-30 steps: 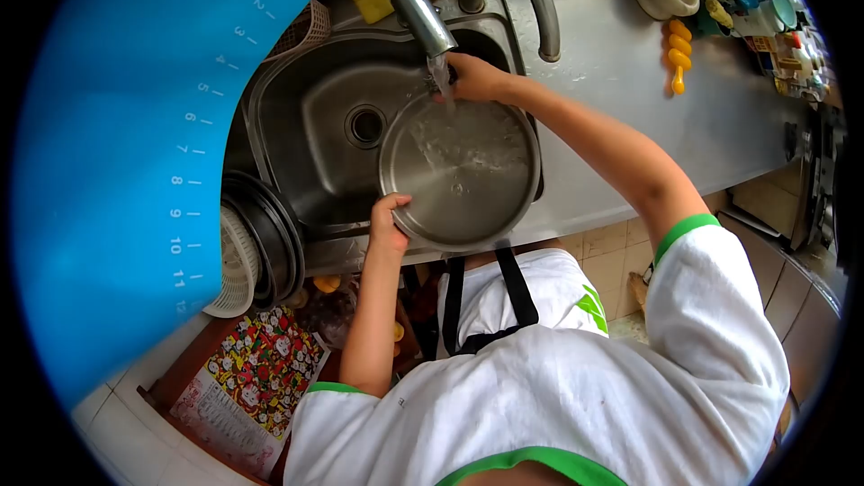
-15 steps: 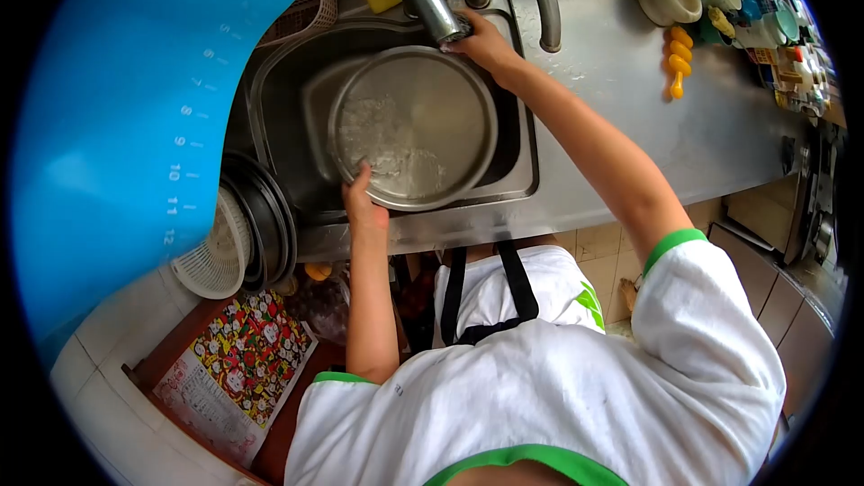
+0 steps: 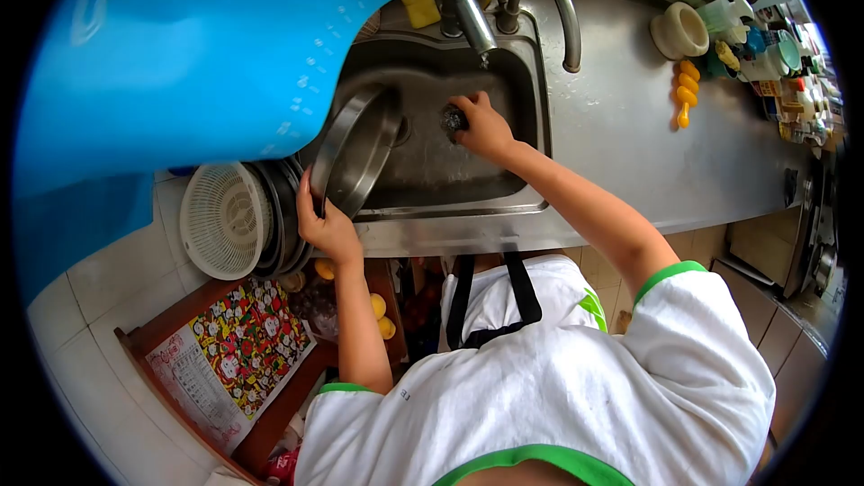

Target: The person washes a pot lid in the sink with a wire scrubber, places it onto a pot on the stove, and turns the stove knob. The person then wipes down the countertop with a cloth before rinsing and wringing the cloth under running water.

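My left hand (image 3: 328,229) grips the near rim of a round metal pan (image 3: 367,160), which is tilted steeply on its side at the left of the sink. Part of the pan's far side is close to the blue sheet. In my right hand (image 3: 487,130) is a dark steel wool scourer (image 3: 452,121), pinched over the middle of the steel sink (image 3: 477,175). Above that hand, the short faucet (image 3: 472,22) points down into the sink, with a little water at its mouth.
A large blue sheet with printed numbers (image 3: 207,63) covers the upper left. A white basket (image 3: 225,220) and dark pans stand left of the sink. A curved spout (image 3: 569,27), yellow sponge (image 3: 419,4), stone mortar (image 3: 679,31) and orange spoon-like item (image 3: 687,94) are along the counter.
The pan has gone from lying nearly flat with water in it to steeply tilted at the left. My right hand has left the faucet mouth and moved lower, showing the scourer.
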Tool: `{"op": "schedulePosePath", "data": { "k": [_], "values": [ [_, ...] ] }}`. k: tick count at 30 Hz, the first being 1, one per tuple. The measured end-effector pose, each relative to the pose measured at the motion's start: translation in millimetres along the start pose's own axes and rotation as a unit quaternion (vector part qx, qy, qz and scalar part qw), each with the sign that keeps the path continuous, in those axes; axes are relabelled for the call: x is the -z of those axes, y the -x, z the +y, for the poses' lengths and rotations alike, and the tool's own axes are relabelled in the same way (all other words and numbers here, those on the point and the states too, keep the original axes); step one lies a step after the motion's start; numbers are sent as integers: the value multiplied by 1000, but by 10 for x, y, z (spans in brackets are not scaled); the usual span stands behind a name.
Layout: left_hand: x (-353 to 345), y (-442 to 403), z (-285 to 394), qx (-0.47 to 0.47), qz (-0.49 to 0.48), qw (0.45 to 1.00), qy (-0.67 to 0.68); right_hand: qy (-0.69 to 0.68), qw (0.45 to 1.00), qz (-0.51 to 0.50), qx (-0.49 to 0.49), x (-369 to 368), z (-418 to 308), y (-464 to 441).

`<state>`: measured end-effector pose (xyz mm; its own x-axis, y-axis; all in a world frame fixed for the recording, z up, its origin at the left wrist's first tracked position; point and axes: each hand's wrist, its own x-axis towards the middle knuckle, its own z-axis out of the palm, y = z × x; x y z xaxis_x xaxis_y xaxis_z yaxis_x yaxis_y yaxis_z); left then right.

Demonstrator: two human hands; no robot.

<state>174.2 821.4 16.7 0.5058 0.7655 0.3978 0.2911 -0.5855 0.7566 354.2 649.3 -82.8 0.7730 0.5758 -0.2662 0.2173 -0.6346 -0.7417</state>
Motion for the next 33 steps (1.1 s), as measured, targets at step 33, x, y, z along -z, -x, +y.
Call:
{"op": "schedulePosePath", "data": {
  "k": [33],
  "values": [
    [270,-251,495,-366,-180,913,-34,111,909,-351,193,533,-1454,-294]
  ]
}}
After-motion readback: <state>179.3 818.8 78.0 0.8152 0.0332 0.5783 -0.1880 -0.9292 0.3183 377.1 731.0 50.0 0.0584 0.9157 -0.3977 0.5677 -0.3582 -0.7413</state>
